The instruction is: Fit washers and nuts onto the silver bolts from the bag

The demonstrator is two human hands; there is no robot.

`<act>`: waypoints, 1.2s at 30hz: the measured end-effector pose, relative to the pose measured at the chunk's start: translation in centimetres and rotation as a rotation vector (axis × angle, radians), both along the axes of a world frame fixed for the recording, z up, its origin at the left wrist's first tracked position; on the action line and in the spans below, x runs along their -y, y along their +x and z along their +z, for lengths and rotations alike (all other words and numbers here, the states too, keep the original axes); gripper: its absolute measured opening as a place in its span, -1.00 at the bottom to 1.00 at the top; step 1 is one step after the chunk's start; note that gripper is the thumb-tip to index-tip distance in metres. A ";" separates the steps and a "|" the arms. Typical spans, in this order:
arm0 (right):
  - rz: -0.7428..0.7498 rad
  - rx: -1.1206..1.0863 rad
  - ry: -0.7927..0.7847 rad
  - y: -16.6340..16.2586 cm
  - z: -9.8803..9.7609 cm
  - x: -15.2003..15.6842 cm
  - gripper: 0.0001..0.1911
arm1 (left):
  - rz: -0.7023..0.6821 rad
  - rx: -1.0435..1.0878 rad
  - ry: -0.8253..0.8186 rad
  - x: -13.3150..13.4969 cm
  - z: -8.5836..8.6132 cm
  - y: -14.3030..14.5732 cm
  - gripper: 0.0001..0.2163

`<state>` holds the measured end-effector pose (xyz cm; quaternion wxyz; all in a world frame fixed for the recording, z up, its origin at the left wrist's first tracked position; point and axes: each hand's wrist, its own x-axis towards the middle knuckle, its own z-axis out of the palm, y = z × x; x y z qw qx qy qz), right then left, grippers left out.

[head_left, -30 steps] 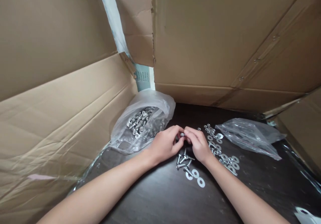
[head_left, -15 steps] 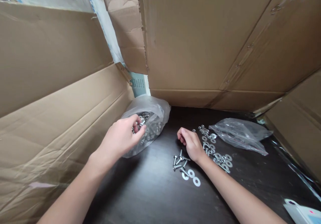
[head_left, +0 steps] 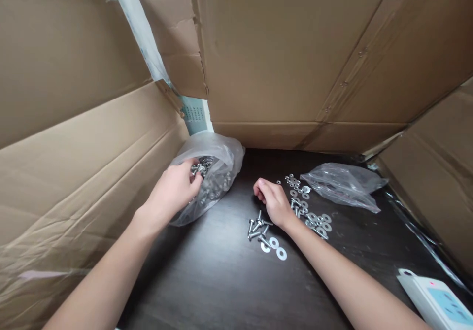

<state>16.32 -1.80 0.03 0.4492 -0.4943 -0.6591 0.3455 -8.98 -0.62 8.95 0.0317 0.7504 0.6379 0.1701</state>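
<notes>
Fingers (head_left: 196,182) of the left hand (head_left: 173,186) are curled at metal pieces (head_left: 203,165) in the bulging plastic bag (head_left: 231,157), those of the right hand (head_left: 274,202) folded near loose bolts (head_left: 257,226); whether anything is pinched cannot be told. Bolts and washers (head_left: 281,258) are already laid out, while many pieces are left bagged. The dark counter (head_left: 207,280) is enclosed by cardboard walls (head_left: 288,49).

From the middle of the view, the dark table (head_left: 229,280) spreads toward 6 o'clock. A white, blue-faced power strip (head_left: 439,298) lies at 4. Brown cardboard walls stand around: left wall (head_left: 111,138) at 9, back wall (head_left: 288,49) at 1, right wall (head_left: 436,172) at 3. A pale strip (head_left: 144,29) slants between 10 and 11.
</notes>
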 end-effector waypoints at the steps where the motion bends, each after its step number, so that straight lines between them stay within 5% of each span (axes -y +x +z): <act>1: 0.000 -0.004 -0.003 0.0 0.0 0.0 -0.52 | -0.030 0.059 0.022 0.9 0.3 0.8 -0.70; 3: 0.005 -0.012 -0.006 0.1 0.1 -0.1 -0.54 | -0.162 0.206 0.041 2.7 0.8 2.8 -0.75; 7: -0.007 -0.110 -0.040 0.2 0.1 -0.3 -0.61 | -0.543 0.224 -0.230 4.5 0.1 7.0 -0.84; 14: -0.087 -0.341 -0.102 0.2 -0.1 -0.7 -0.69 | -0.743 -0.017 -0.259 2.7 -3.0 8.7 -0.72; 27: -0.166 -0.399 -0.064 0.1 0.1 -0.9 -0.71 | -0.665 0.066 -0.251 2.4 -4.8 10.3 -0.88; 31: -0.161 -0.321 0.000 0.1 3.0 -0.6 -0.77 | -0.662 0.053 -0.294 2.4 -4.9 10.3 -0.88; 36: 0.099 0.240 -0.135 2.4 9.7 2.0 -0.88 | -0.683 0.140 -0.288 1.6 -5.1 10.0 -0.89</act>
